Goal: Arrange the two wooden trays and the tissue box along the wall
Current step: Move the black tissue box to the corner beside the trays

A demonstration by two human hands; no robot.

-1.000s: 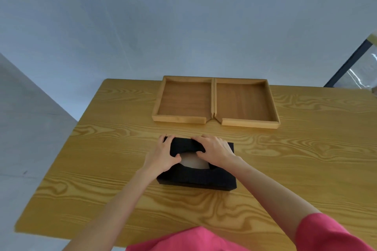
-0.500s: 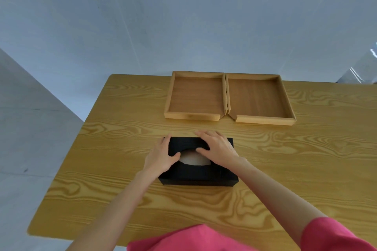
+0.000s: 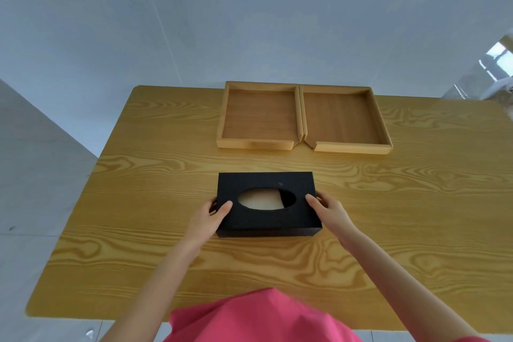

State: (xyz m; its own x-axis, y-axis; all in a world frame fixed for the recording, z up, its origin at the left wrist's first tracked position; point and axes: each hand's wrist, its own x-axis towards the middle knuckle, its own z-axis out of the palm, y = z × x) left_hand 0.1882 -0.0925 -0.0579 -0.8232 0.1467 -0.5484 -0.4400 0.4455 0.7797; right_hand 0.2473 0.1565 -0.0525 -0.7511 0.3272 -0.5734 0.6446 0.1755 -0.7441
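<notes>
A black tissue box (image 3: 266, 183) with an oval opening lies flat in the middle of the wooden table (image 3: 416, 203). My left hand (image 3: 212, 215) grips its left end, thumb on top. My right hand (image 3: 330, 209) grips its right end the same way. Two shallow wooden trays stand side by side at the table's far edge against the wall: the left tray (image 3: 259, 116) and the right tray (image 3: 342, 119), their inner walls touching. Both trays hold nothing.
A pale grey wall (image 3: 249, 22) rises behind the table's far edge. Grey floor (image 3: 33, 175) lies to the left. A glass pane (image 3: 488, 69) shows at the far right. My pink shirt (image 3: 261, 316) fills the bottom middle.
Both hands have slid off the top of the tissue box to its two ends, uncovering the oval opening. The box now lies square to the table. The camera view has shifted.
</notes>
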